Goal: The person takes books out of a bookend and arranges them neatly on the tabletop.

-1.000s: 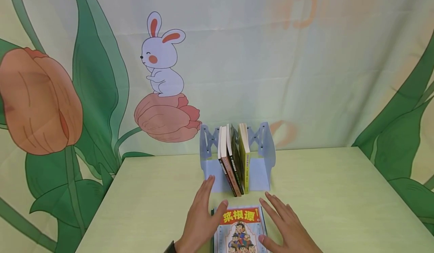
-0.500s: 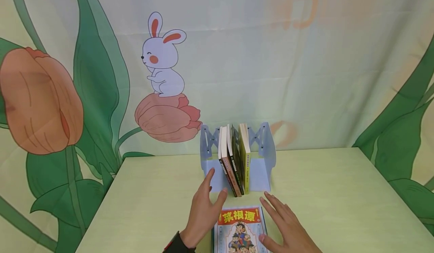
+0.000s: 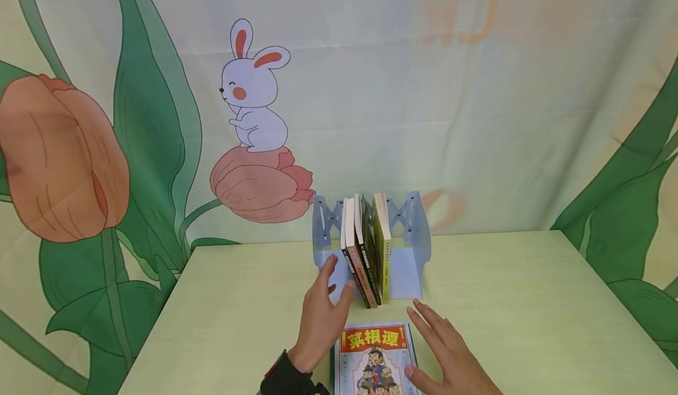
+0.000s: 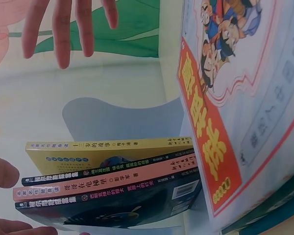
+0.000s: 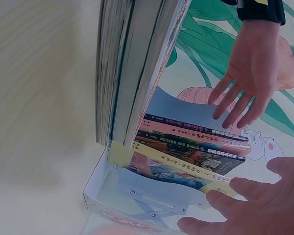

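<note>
A stack of books lies flat at the table's near edge, topped by a comic-style book with a red title band; the right wrist view shows the page edges. My left hand hovers by the stack's left side, fingers reaching forward beside the upright books, holding nothing. My right hand is held at the stack's right side with spread fingers, also without anything in it. Behind the stack, a blue expandable book rack holds several slim books: some lean, and a yellow-spined book stands at their right.
The pale yellow-green table extends to both sides of the rack. A hanging cloth backdrop with a printed rabbit and tulips rises right behind the table. A dark band is around the left wrist.
My left hand has moved forward a little, away from the stack's edge, and its fingers are less straight than before. My right hand, the stack and the rack stay where they were.
</note>
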